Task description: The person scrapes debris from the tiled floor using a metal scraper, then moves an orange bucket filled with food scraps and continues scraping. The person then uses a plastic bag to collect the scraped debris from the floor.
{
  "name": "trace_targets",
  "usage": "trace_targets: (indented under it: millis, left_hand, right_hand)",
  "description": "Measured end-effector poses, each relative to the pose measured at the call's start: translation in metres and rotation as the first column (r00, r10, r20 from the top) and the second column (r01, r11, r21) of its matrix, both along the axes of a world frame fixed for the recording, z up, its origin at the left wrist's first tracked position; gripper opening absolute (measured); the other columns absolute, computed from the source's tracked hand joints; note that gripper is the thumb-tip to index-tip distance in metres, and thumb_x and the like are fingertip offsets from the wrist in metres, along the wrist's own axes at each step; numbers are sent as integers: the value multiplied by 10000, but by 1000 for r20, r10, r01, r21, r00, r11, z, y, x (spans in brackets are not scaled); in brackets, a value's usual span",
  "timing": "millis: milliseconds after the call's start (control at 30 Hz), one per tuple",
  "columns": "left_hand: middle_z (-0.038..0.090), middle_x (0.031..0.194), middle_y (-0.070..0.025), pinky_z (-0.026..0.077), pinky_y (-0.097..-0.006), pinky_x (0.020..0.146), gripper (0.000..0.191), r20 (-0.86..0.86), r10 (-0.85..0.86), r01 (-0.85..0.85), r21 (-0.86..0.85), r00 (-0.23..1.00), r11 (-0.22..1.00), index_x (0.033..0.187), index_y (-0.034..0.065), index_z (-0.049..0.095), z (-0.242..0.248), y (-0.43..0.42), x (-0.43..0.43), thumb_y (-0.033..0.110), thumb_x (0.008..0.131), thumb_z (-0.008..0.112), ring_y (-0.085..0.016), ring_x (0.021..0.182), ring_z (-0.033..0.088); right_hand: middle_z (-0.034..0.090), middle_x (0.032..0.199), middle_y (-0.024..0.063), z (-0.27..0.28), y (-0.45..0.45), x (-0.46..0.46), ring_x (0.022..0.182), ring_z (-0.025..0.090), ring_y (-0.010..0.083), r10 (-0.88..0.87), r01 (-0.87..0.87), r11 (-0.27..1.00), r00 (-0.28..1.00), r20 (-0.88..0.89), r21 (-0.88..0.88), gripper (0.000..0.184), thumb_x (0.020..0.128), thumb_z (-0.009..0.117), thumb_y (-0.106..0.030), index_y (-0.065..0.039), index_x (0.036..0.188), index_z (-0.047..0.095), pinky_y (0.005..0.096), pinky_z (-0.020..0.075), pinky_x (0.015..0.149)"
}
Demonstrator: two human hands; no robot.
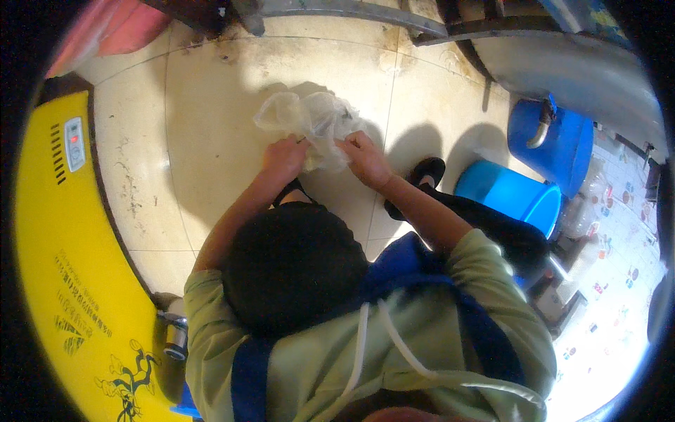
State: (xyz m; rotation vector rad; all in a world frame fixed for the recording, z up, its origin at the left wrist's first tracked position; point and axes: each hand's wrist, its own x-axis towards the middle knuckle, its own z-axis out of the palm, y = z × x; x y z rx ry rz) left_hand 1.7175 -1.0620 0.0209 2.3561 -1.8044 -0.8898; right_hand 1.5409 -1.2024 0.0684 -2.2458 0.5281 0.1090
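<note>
A crumpled clear plastic bag (322,113) hangs between my two hands, above the tiled floor and in front of my legs. My left hand (286,156) grips its near left side with the fingers curled in. On the other side, my right hand (365,157) pinches the film between thumb and fingers. The bag is bunched up and spreads away from me beyond both hands. A small dark patch shows at its far right; what it is, I cannot tell.
A yellow cabinet (58,211) with a small control panel stands along the left. To the right are a light blue bucket (495,187) and a darker blue bucket (567,142) beneath a grey metal basin (569,79). Metal rails (353,10) cross the far side, over the floor tiles (221,132).
</note>
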Motion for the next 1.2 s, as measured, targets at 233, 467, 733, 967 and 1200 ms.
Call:
trace_targets:
  millis: [233,467,733,967,1200]
  left_hand:
    - [584,888,-120,503,-429,660,353,-67,77,-70,94,995,993,1212,250,533,30,-3,7,198,875,445,-313,800,620]
    - [535,803,-125,501,-415,591,513,-143,165,-186,-145,976,972,1323,255,437,31,32,40,158,824,508,-321,673,574]
    - [566,939,-158,513,-444,668,376,191,511,-521,4,838,853,1242,208,504,13,55,130,196,869,453,-331,778,618]
    - [634,972,-150,519,-431,712,255,220,452,-479,93,865,873,1016,56,627,12,-27,188,155,850,460,-321,859,640]
    - [659,964,-145,524,-411,740,253,214,471,-508,178,856,842,966,54,658,36,-41,182,178,843,475,-307,899,648]
  right_hand:
    - [515,890,121,-11,-9,14,841,515,255,-325,344,897,939,-115,279,367,790,555,-17,-12,1156,529,331,446,754]
    - [571,920,18,-41,-59,-6,742,499,93,-691,697,521,684,-236,493,450,899,545,-165,-135,1332,430,245,456,660]
    - [519,778,-8,-19,-57,-15,649,463,83,-626,735,549,677,-388,397,468,884,528,-146,-124,1339,418,238,404,559]
    - [531,778,8,-14,-60,-11,644,469,85,-630,746,562,666,-400,358,487,861,534,-143,-96,1333,419,247,416,557]
    - [522,753,4,-7,-69,-13,612,468,92,-638,729,548,681,-359,410,503,857,541,-149,-104,1341,413,248,425,549]
